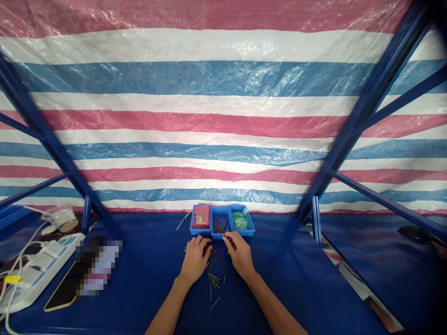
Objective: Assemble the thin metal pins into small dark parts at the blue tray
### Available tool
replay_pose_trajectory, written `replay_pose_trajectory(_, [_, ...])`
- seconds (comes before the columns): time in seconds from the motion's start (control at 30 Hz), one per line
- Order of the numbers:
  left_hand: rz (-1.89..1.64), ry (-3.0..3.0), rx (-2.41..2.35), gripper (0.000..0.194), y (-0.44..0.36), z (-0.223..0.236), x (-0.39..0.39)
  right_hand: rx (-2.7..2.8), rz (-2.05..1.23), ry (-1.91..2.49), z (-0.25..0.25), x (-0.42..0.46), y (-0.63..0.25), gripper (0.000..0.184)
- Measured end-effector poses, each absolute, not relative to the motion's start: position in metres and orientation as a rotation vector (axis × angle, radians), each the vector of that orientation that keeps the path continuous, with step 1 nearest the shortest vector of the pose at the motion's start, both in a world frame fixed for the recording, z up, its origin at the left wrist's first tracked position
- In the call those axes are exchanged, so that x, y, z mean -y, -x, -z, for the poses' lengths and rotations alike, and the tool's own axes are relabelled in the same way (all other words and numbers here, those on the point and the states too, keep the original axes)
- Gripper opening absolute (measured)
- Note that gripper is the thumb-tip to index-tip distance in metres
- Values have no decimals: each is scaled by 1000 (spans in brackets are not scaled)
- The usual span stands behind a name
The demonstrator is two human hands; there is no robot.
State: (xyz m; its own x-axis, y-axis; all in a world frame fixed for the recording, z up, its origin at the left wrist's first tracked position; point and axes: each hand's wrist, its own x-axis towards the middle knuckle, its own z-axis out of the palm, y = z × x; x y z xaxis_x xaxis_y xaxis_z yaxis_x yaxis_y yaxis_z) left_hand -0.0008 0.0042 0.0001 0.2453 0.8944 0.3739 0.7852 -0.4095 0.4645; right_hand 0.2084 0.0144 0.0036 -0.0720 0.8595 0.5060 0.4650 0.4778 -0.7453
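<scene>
The step in hand looks like sorting slim, dark-and-brassy metal rods (214,280), perhaps drill bits, at the front of a blue plastic bin (221,236). Some rods lie heaped inside this middle bin; others are strewn over the smooth, dark-blue desk (146,260) in front of it, between and below the hands.

The right hand (240,255) is at the bin's front rim, thumb and index finger drawn close together; something small may be between them, but I cannot tell. The left hand (196,258) lies palm down over part of the strewn rods, fingers loosely curved, thumb spread away; whether they grip any is hidden.

Such thin, hard, round pieces would probably roll, so the next move calls for a light fingertip pinch.

Beside the middle bin, a matching left bin (200,232) carries flat, glossy red packets (206,216), and a right bin (243,232) carries crinkled, translucent green plastic packets (240,220).
</scene>
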Motion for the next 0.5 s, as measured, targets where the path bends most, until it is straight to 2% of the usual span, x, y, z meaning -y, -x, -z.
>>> replay_pose_trajectory(0.3, [-904, -2313, -1589, 28, 0, 1, -5, 1751, -307, 1179, -5, -15, -208, 23])
replay_pose_trajectory(0.5, [-927, -2320, -1575, 28, 1, 2, -5, 1740, -470, 1110, -6, -15, -208, 27])
